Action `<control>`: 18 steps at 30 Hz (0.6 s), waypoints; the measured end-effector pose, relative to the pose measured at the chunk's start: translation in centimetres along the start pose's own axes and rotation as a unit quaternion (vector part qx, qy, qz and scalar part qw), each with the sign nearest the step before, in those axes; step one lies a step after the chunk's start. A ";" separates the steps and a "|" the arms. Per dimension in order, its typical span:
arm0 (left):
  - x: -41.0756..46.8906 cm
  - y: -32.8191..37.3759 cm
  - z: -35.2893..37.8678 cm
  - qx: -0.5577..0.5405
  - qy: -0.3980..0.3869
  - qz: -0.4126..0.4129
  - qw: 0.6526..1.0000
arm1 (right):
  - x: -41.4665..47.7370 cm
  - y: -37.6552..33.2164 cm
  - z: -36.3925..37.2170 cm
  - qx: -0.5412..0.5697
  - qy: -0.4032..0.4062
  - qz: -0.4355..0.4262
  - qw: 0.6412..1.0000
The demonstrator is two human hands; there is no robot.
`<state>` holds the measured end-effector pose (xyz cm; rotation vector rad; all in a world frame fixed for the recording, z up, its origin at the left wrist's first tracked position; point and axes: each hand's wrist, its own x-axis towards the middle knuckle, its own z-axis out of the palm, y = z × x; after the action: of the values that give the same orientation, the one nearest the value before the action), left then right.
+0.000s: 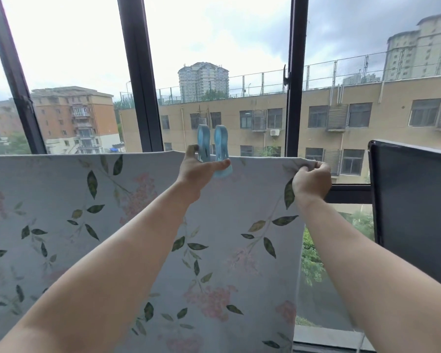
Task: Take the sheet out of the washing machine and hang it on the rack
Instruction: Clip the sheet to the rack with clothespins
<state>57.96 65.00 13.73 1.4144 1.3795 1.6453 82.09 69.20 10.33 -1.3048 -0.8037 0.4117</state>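
A pale sheet printed with green leaves and pink flowers hangs across the view, draped over a rack bar hidden under its top fold. My left hand holds a large light-blue clothes peg at the sheet's top edge, its two handles sticking up and its jaws down over the fold. My right hand pinches the sheet's top right corner, fingers closed on the fabric. Both forearms reach up from the bottom of the view.
Dark window frames stand just behind the sheet, with buildings outside. A dark open window panel juts in at the right, close to my right hand. A window sill lies at the lower right.
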 end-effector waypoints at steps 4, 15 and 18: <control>-0.1 0.5 -0.2 0.006 -0.057 -0.051 0.997 | -0.5 0.0 0.6 0.014 0.020 -0.009 1.000; -0.5 3.3 -0.9 -0.136 -0.180 -0.126 0.966 | -0.3 0.1 0.8 0.027 0.020 -0.006 0.999; -0.1 3.5 -0.8 -0.142 -0.177 -0.144 0.963 | -0.4 0.1 0.8 0.024 0.022 -0.002 0.999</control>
<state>57.89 63.56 16.99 1.2034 1.0404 1.2694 81.24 69.46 10.18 -1.2643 -0.7548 0.3957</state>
